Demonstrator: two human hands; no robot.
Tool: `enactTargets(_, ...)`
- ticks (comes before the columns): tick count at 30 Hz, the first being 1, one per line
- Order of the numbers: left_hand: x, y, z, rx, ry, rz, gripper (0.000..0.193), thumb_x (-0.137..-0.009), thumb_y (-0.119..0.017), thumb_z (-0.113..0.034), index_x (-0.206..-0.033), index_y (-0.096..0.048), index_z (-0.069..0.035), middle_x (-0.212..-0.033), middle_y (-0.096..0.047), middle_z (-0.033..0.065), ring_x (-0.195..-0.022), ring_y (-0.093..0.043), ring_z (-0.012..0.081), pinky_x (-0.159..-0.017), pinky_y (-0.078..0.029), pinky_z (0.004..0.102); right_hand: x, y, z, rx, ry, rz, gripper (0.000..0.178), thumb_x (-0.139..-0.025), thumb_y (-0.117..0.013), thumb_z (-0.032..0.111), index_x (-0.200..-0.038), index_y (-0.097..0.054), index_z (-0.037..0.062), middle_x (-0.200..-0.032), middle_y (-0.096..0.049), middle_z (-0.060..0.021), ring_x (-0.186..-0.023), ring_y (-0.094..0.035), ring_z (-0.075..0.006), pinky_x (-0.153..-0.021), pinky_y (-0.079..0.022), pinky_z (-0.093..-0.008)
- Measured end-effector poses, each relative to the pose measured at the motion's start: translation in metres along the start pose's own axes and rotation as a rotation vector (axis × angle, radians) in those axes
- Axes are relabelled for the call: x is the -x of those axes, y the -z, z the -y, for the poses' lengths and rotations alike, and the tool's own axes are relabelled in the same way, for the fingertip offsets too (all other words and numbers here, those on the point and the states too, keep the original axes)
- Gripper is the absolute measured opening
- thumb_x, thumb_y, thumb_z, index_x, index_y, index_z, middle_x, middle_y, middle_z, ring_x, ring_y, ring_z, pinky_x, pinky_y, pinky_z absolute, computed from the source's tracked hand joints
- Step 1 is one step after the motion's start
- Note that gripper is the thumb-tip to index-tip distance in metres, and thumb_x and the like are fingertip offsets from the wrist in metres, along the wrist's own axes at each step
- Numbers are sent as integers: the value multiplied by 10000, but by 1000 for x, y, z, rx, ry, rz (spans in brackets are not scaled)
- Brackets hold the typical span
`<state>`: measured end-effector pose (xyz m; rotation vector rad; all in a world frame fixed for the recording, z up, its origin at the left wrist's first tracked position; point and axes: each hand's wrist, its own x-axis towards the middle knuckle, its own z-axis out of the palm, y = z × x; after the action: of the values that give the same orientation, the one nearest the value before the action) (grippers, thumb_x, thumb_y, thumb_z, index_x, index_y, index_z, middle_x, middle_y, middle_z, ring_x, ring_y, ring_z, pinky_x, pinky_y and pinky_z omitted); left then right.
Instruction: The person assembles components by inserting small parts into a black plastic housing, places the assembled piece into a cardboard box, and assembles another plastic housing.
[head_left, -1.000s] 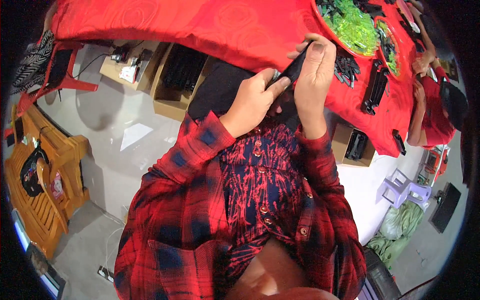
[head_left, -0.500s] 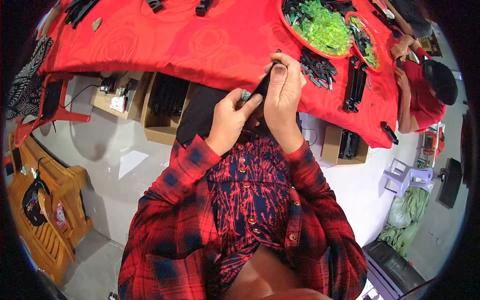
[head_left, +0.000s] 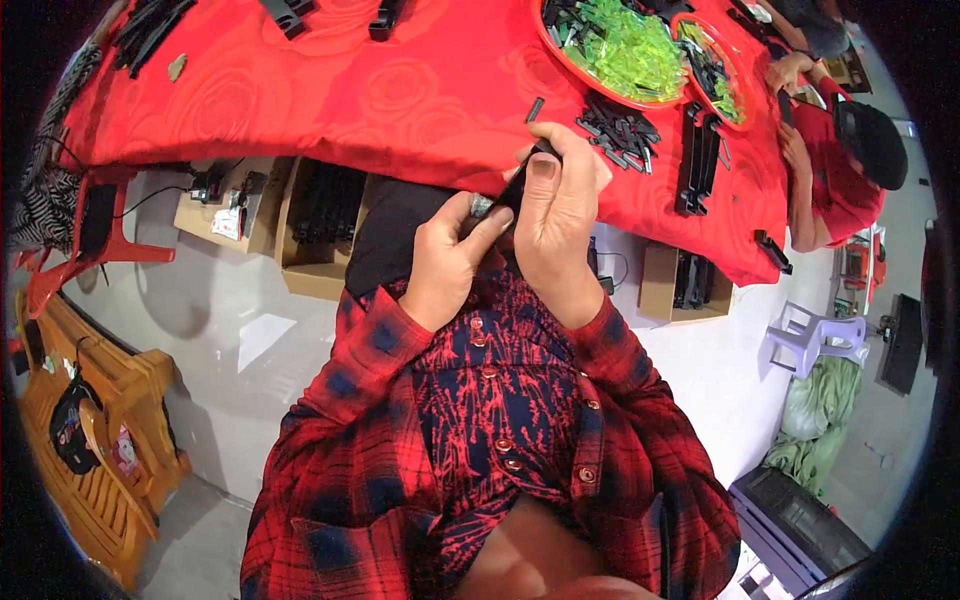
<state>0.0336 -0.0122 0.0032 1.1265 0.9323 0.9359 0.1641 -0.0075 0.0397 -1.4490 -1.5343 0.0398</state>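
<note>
Just past the near table edge, my left hand (head_left: 443, 262) and my right hand (head_left: 560, 215) are together, both closed on a narrow black plastic strip (head_left: 517, 190). The strip slants from lower left to upper right. My left thumb presses near its lower end, beside a greyish silvery patch (head_left: 481, 205) at the index finger, whose kind I cannot make out. The right thumb lies along the strip's upper part, and the curled fingers hide its far end. Beyond my right fingertips a small black piece (head_left: 535, 109) lies on the red tablecloth (head_left: 400, 110).
A red-rimmed tray (head_left: 625, 60) holds yellow-green clear pieces and black ones; a smaller tray (head_left: 737, 122) adjoins it. Nearby lie loose black pieces (head_left: 618, 132) and long black parts (head_left: 697, 165). Cardboard boxes (head_left: 310, 282) stand below the table. A person in red (head_left: 835, 175) sits at right.
My view has shifted a little, so the table sits further left. My right hand has drawn slightly down toward my body; both hands keep hold of the strip.
</note>
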Motion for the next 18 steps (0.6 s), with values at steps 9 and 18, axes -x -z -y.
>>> enactTargets(9, -2, 5, -1, 33, 117, 57, 120, -937, -689, -126, -941, -616, -30, -741, -573, -56, -637, -494, 12, -554, -412, 204, 7, 0, -7, 45, -15, 28, 223, -998, -521, 162, -1160, -557, 13, -1032, -621, -114, -933, -587, -275, -925, -331, -425)
enactTargets(18, 2, 3, 8, 287, 185, 36, 140, -939, -684, -97, -1004, -584, -24, -875, -596, -33, -784, -528, 22, -694, -439, 198, 8, 3, 2, 27, 42, 112, 242, -964, -568, 180, -1155, -571, 31, -991, -619, -84, -897, -588, -272, -919, -331, -434)
